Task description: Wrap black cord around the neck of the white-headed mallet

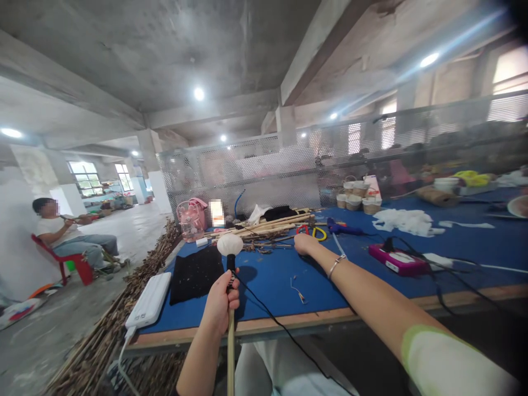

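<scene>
Here's the left hand (223, 300), front and centre, fingers curled closed around a wooden stick (231, 344), holding it upright before the blue tabletop (338, 302). Up top, a rounded white head (230, 244) sits on the stick, smooth and full, with a black wrap (231, 263) hugging the neck just beneath. So the white covering looks done, and the wrapping seems at least well begun. Below the hand the stick is bare, and a thin black strand (268, 312) runs from beside the fist toward the lap, apparently uncut, so finishing off that wrap looks like the part left. Over to the right hand (304, 245), arm stretched across the table, fingers bent in at a red loop (302, 227), a yellow loop (315, 233) just beside; they look like scissor handles, though blades can't be made out. Does it have a grip? Can't tell: the fingertips are hidden behind the hand. Hidden too is how the strand meets the wrap, with the left fingers covering that spot, and the stick's lower end is cut off by the frame. Further along, blur softens the white fabric heap (406, 221), and whatever the seated person (58, 231) at far left holds is too small to name.
</scene>
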Motion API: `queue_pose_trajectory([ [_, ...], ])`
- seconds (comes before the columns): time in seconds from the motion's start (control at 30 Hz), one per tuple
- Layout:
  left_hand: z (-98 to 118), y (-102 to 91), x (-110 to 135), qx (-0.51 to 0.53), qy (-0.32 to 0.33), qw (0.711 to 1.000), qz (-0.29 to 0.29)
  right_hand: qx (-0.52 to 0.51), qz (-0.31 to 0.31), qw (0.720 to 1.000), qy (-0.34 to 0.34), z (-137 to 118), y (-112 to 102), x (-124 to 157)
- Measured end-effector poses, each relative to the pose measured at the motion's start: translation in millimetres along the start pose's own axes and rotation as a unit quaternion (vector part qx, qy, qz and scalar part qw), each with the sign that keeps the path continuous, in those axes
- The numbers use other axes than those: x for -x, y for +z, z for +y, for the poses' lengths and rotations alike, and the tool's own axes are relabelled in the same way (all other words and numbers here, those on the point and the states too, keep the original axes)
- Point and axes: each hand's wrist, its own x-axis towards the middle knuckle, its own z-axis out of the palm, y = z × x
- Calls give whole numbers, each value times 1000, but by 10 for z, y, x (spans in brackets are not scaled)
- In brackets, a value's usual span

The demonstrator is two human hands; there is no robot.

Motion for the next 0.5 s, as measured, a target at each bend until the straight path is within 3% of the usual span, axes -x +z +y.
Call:
queue_pose_trajectory([
  [0.13,-8,2,15,5,7,1000,-3,-56,105,993,-16,-96,-128,94],
  [0.23,-5,2,25,5,11,1000,-6,-101,151,979,-96,-279,-189,254],
  [0.37,-16,-14,20,6,15,1000,-7,-232,110,924,-282,-433,-49,473],
  [0.43,-27,-22,13,7,15,1000,-5,-297,92,900,-304,-399,72,501],
  [0.5,-34,-22,5,8,17,1000,-6,-324,85,901,-276,-311,168,467],
])
